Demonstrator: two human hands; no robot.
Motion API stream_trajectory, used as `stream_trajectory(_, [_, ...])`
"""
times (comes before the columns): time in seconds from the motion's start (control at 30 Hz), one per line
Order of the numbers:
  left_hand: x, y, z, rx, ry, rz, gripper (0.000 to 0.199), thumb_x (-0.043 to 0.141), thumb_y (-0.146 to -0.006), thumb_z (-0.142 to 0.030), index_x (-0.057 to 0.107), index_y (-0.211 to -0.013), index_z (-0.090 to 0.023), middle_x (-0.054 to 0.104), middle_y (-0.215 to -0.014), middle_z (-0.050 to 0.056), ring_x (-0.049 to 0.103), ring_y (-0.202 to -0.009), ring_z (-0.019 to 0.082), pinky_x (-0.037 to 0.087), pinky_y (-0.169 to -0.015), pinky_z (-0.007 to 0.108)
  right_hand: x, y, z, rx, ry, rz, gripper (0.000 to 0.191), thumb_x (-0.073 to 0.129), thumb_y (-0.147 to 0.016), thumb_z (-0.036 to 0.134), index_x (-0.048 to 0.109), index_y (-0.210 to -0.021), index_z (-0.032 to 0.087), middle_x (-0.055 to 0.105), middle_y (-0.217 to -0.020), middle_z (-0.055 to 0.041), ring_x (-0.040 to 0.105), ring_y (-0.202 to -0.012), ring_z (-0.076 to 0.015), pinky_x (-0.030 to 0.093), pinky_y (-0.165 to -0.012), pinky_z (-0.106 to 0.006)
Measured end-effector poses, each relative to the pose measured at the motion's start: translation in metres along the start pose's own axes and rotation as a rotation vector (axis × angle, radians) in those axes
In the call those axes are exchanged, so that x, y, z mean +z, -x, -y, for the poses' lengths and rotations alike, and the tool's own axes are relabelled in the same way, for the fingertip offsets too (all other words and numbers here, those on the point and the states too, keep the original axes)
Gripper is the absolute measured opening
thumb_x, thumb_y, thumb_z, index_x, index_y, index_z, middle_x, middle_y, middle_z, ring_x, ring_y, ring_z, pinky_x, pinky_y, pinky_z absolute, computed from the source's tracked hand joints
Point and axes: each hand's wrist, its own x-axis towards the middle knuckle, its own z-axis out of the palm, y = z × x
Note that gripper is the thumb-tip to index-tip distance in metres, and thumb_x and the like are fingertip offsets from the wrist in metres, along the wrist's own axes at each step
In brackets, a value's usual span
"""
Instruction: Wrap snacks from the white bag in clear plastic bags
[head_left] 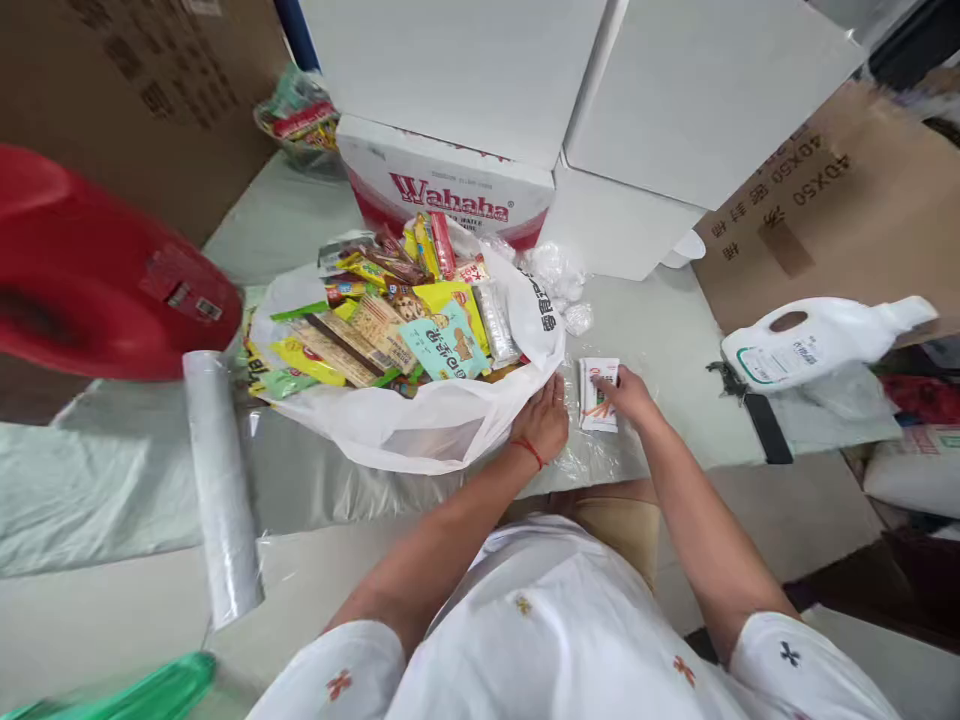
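Note:
A white snack packet (pixel 598 412) with orange sticks printed on it lies on clear plastic film (pixel 581 458) on the table. My right hand (pixel 634 397) grips its right side, one digit across the top. Just left of it, my left hand (pixel 543 422) rests flat on the film against the bag's edge, fingers extended and partly hidden; a red string circles the wrist. A large white plastic bag (pixel 360 432) stands open, full of wrapped snacks, including a light-blue packet (pixel 444 348) and wafer-like bars (pixel 375 325).
Behind the bag are a Wahaha carton (pixel 450 190) and white boxes (pixel 637 225). A red jug (pixel 105 270) and a plastic film roll (pixel 221 490) are left. Rightward lie a white detergent bottle (pixel 814 342), a black phone-like slab (pixel 768 430) and a brown carton (pixel 814 200).

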Motion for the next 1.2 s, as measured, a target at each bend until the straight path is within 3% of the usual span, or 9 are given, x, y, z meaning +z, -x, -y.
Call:
stream_trajectory(0.13, [-0.006,0.004,0.001,0.011,0.07,-0.074,0.06,0.034,-0.1,-0.025,0.03,-0.155,-0.001,0.029,-0.164,0.02,0.024,-0.154,0.028,0.024,-0.127,0.045,0.003,0.055,0.007,-0.278,0.164,-0.432,0.044,0.058,-0.094,0.041,0.057,-0.126,0.011,0.059,-0.123,-0.02,0.053,-0.116,-0.0324,0.044,-0.099,-0.045])
stream_trajectory(0.23, [-0.011,0.005,0.011,0.024,0.175,-0.133,0.058,0.035,-0.096,-0.015,0.036,-0.153,-0.005,0.034,-0.163,0.018,0.028,-0.153,0.026,0.028,-0.126,0.045,0.031,0.116,0.012,-0.506,0.22,-0.283,0.041,0.051,-0.099,0.047,0.06,-0.123,0.015,0.062,-0.113,-0.0155,0.054,-0.107,-0.0305,0.046,-0.093,-0.044])
stream_trajectory(0.37, [-0.021,0.007,0.026,0.088,0.149,-0.013,0.057,0.038,-0.083,0.002,0.058,-0.134,-0.009,0.048,-0.154,0.015,0.039,-0.147,0.025,0.032,-0.124,0.045,0.071,0.167,0.008,-0.487,0.285,-0.121,0.044,0.062,-0.094,0.049,0.061,-0.124,0.017,0.064,-0.107,-0.0138,0.056,-0.1,-0.0318,0.047,-0.084,-0.044])
stream_trajectory(0.53, [-0.042,0.015,0.027,0.236,-0.086,0.175,0.057,0.04,-0.08,0.006,0.061,-0.131,-0.01,0.06,-0.137,0.016,0.049,-0.133,0.03,0.038,-0.116,0.046,0.071,0.167,-0.023,-0.571,0.085,-0.021,0.018,0.05,-0.101,0.021,0.068,-0.1,0.02,0.065,-0.091,-0.0074,0.057,-0.089,-0.0236,0.046,-0.08,-0.037])
stream_trajectory(0.7, [-0.052,0.015,0.024,0.162,-0.224,0.194,0.045,0.044,-0.084,-0.001,0.067,-0.122,-0.01,0.062,-0.112,0.017,0.055,-0.113,0.032,0.046,-0.098,0.047,0.042,0.173,-0.051,-0.587,-0.106,-0.044,0.022,0.046,-0.102,0.023,0.067,-0.095,0.021,0.063,-0.086,-0.0066,0.055,-0.083,-0.0215,0.046,-0.076,-0.035])
stream_trajectory(0.83, [-0.045,0.002,0.027,0.132,-0.243,0.146,0.036,0.042,-0.088,-0.005,0.073,-0.103,-0.016,0.06,-0.117,0.014,0.051,-0.122,0.033,0.044,-0.103,0.049,0.021,0.175,-0.06,-0.494,-0.308,-0.11,0.017,0.049,-0.102,0.029,0.064,-0.095,0.022,0.062,-0.085,-0.0041,0.057,-0.083,-0.0195,0.047,-0.075,-0.032])
stream_trajectory(0.93, [-0.039,-0.013,0.023,0.136,-0.197,0.03,0.036,0.04,-0.091,-0.006,0.073,-0.098,-0.02,0.062,-0.122,0.01,0.043,-0.133,0.031,0.039,-0.112,0.049,0.012,0.168,-0.068,-0.36,-0.482,-0.187,0.017,0.053,-0.1,0.035,0.064,-0.096,0.023,0.062,-0.086,-0.0023,0.058,-0.079,-0.0171,0.047,-0.072,-0.029])
stream_trajectory(1.07, [-0.037,-0.044,-0.002,0.125,-0.157,-0.097,0.032,0.042,-0.096,-0.012,0.071,-0.103,-0.021,0.068,-0.107,0.01,0.05,-0.122,0.028,0.045,-0.099,0.044,0.012,0.155,-0.083,-0.175,-0.67,-0.263,0.022,0.059,-0.095,0.043,0.065,-0.097,0.022,0.064,-0.084,-0.0007,0.058,-0.076,-0.0157,0.047,-0.069,-0.027])
stream_trajectory(1.2, [-0.026,-0.096,-0.03,0.221,-0.194,-0.101,0.025,0.048,-0.095,-0.015,0.072,-0.098,-0.02,0.069,-0.098,0.012,0.05,-0.119,0.031,0.038,-0.098,0.052,0.021,0.146,-0.097,-0.055,-0.701,-0.305,0.027,0.06,-0.092,0.047,0.065,-0.096,0.021,0.067,-0.084,-0.0019,0.059,-0.075,-0.0167,0.047,-0.07,-0.029])
